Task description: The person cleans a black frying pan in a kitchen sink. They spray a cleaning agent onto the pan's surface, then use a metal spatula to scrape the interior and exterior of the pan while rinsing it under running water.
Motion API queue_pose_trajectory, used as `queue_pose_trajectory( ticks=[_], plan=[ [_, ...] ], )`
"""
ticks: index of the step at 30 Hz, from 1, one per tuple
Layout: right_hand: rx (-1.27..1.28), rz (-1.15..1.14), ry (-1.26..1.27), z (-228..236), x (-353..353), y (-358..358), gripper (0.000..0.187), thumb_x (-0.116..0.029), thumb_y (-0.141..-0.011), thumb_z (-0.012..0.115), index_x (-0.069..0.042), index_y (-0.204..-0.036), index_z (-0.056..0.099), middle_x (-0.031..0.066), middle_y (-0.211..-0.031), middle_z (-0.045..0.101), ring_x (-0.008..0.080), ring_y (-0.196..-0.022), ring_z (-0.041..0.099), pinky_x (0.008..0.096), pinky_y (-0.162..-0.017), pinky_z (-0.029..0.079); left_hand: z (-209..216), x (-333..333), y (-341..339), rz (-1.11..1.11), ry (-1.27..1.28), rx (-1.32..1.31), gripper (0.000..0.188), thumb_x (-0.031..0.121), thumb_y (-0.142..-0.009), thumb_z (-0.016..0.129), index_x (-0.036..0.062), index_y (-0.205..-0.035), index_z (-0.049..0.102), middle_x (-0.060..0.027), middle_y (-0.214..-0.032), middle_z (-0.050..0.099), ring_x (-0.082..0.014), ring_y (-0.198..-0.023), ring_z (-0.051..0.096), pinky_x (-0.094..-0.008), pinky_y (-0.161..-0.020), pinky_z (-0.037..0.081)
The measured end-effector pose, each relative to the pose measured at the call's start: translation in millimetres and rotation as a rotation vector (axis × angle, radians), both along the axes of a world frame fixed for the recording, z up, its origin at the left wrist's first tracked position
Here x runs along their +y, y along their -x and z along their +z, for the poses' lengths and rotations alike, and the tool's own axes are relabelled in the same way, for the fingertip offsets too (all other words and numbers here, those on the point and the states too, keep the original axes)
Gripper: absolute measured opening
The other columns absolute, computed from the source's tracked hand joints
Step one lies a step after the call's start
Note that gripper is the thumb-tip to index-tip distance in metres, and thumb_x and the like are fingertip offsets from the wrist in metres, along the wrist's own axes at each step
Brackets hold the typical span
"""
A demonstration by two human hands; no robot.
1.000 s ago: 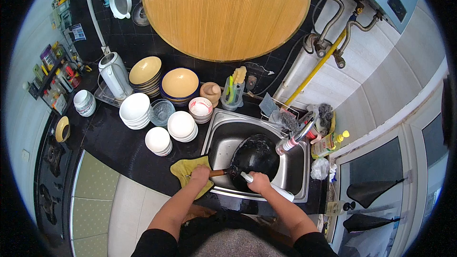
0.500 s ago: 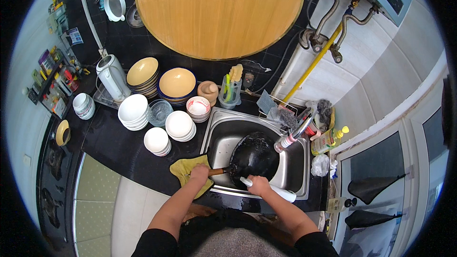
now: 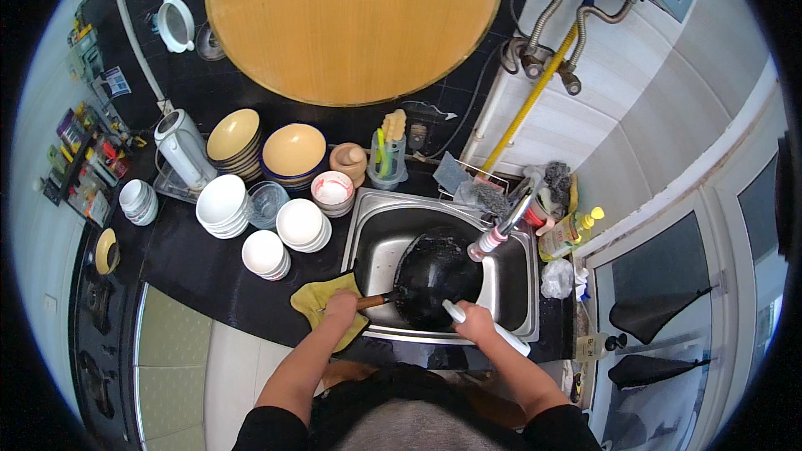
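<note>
A black wok (image 3: 436,271) sits in the steel sink (image 3: 365,244), its inside looking wet. My left hand (image 3: 341,306) is closed around the wok's wooden handle (image 3: 373,301), at the sink's left rim. Under that hand lies a yellow-green cloth (image 3: 311,299) on the counter edge. Above the wok's near right rim, my right hand (image 3: 475,322) is wrapped round a long white object (image 3: 513,341). Its narrow end points toward the wok and its wider end sticks out past my wrist; its exact kind is unclear. The faucet (image 3: 491,242) hangs over the wok's right side.
Stacked white bowls (image 3: 302,224), a glass bowl (image 3: 267,203) and cream bowls (image 3: 294,150) crowd the counter left of the sink. A white kettle (image 3: 185,150) stands behind them. Yellow-capped detergent (image 3: 563,235) is at the right. A large round wooden board (image 3: 355,25) leans at the back.
My right hand has shifted to the right with the white object, away from the wok's middle. My left hand keeps its hold on the handle. The whole view has turned slightly.
</note>
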State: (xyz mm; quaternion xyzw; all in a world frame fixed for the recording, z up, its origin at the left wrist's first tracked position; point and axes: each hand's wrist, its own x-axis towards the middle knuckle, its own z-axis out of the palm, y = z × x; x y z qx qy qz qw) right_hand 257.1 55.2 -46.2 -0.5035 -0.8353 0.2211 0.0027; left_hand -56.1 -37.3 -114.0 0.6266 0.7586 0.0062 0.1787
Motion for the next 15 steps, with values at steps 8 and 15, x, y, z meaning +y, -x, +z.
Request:
queue_pose_trajectory(
  ticks=[8,15],
  plan=[
    [0.176,-0.276,-0.176,14.0,19.9,-33.1,0.022,-0.016,-0.066,0.065,-0.009,-0.087,0.063,0.0172,-0.079,0.065,0.0364,-0.076,0.062,0.0445,-0.071,0.050,14.4,0.0,-4.1,-0.045,0.026,0.096,0.014,0.005,-0.073,0.060,0.0059,-0.087,0.065,-0.0124,-0.094,0.061,-0.0285,-0.093,0.058,-0.0364,-0.082,0.049],
    [0.277,-0.236,-0.158,27.5,13.7,-39.1,0.022,-0.013,-0.065,0.065,-0.009,-0.087,0.063,0.0163,-0.079,0.064,0.0357,-0.076,0.062,0.0437,-0.070,0.050,-4.0,-0.1,2.4,-0.061,-0.035,0.053,0.015,0.004,-0.077,0.053,0.0029,-0.088,0.062,-0.0154,-0.092,0.061,-0.0321,-0.091,0.058,-0.0381,-0.079,0.050]
  ],
)
